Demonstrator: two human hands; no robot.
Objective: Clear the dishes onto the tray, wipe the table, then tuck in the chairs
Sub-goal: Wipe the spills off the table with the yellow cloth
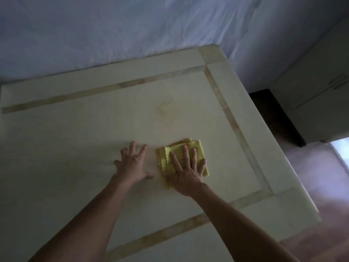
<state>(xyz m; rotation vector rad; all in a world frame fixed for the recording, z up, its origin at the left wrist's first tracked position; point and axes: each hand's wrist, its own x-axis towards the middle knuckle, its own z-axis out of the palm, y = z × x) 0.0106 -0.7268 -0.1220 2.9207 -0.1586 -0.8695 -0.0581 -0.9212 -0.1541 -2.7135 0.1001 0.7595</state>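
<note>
A folded yellow cloth (198, 148) lies on the cream table (75, 138), right of centre. My right hand (186, 170) presses flat on the cloth, fingers spread, covering most of it. My left hand (132, 163) rests on the bare tabletop just left of the cloth, fingers apart and holding nothing. A faint brownish stain (163, 108) marks the tabletop beyond the cloth. No dishes, tray or chairs show in this view.
The table has a tan inlay border (232, 121) and its right edge drops to a reddish floor (321, 182). A pale cabinet (319, 103) stands at the right with a dark object (273, 114) beside it. A bluish wall (113, 31) lies behind the table.
</note>
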